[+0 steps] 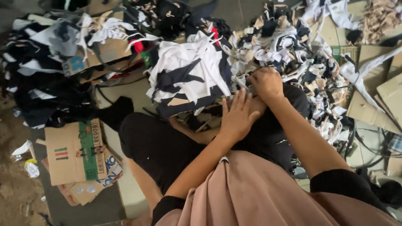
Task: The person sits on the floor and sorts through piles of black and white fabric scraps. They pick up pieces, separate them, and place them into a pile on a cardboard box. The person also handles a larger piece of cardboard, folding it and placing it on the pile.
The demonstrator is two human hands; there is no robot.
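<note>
Hands at the fabric scraps

Right hand (266,83) clenched in the mixed scrap pile (293,54); left hand (238,115) flat, released, on the knee just beside it.

Far centre: a heap of white and black fabric scraps (190,75) blocks the way just beyond the left hand (237,117).
Far right: mixed cuttings (293,50) crowd against the right hand (266,83).
Left: a dark cloth pile (42,83) and flattened cardboard boxes (77,152) cover the floor (113,138).
Open room: a narrow bare strip of floor between cardboard and the person's knee (146,138).
</note>
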